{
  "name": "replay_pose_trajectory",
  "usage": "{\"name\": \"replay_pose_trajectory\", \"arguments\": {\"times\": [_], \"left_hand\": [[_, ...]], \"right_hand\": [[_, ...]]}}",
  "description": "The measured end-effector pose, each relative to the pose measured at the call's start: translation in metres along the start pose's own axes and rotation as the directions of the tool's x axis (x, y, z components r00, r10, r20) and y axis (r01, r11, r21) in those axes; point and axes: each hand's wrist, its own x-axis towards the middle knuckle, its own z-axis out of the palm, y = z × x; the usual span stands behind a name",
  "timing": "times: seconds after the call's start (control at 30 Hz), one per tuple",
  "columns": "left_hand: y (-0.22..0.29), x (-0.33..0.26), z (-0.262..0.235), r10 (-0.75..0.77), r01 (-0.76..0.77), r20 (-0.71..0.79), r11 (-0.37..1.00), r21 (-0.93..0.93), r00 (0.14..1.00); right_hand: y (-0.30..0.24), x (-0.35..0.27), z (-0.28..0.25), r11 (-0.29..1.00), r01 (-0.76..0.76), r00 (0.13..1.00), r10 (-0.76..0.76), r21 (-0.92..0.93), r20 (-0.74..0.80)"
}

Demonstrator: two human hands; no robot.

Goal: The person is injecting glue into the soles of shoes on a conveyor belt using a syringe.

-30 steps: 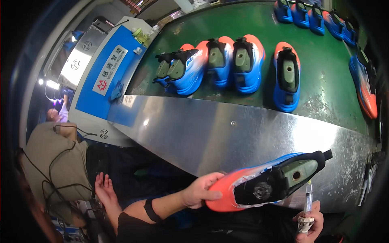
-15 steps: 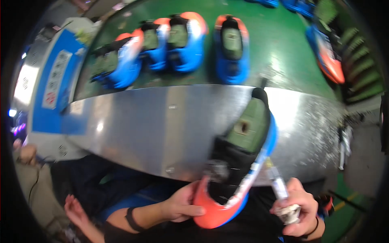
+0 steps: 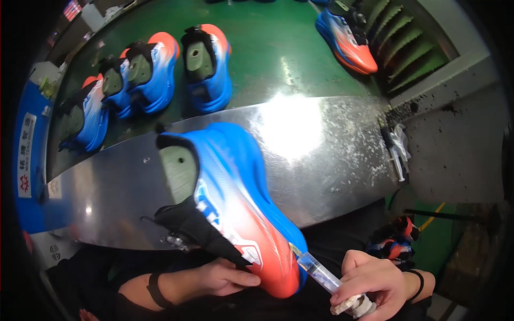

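Green conveyor belt (image 3: 278, 59) lies farthest beyond both hands, running across the top of the view. Nearer the hands, a shiny metal surface (image 3: 321, 155) spans the width, with pale flecks toward its right end. A grey floor area (image 3: 455, 144) lies beyond the right hand.

On the belt, four blue-and-orange shoes on green lasts (image 3: 206, 67) stand in a row up and left of the left hand; one more shoe (image 3: 345, 37) lies up and beyond the right hand.

The held blue-and-orange shoe (image 3: 241, 208) sits between the hands, over the near edge of the metal surface. Its long axis runs diagonally: orange toe toward the person, down and right; heel and green last opening away, up and left.

Left hand (image 3: 225, 278) grips the shoe from below at the toe, thumb on the orange side.

Right hand (image 3: 372, 283) is clenched round a clear syringe-like applicator (image 3: 321, 273), its tip at the shoe's toe edge.
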Motion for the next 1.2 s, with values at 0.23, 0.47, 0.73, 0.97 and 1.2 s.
{"name": "replay_pose_trajectory", "arguments": {"times": [0.23, 0.47, 0.73, 0.97, 1.2], "left_hand": [[0.004, 0.044, 0.013, -0.189, 0.177, 0.103, 0.977, 0.115, 0.977], [0.000, 0.073, 0.012, -0.115, 0.098, 0.182, 0.990, 0.100, 0.977], [-0.002, 0.089, 0.019, -0.031, 0.021, 0.176, 0.998, 0.059, 0.984], [-0.003, 0.094, 0.023, 0.007, -0.010, 0.121, 1.000, 0.021, 0.993], [-0.003, 0.094, 0.028, 0.019, -0.024, 0.047, 0.993, 0.115, 0.999]], "right_hand": [[-0.011, -0.039, -0.008, 0.996, 0.032, 0.997, -0.038, -0.087, -0.071], [-0.003, -0.066, -0.008, 0.982, 0.097, 0.977, -0.125, -0.161, -0.171], [0.003, -0.078, 0.000, 0.960, 0.128, 0.948, -0.192, -0.250, -0.253], [0.006, -0.074, 0.013, 0.899, 0.120, 0.943, -0.236, -0.421, -0.236], [0.014, -0.070, 0.022, 0.789, 0.100, 0.937, -0.280, -0.607, -0.209]]}}
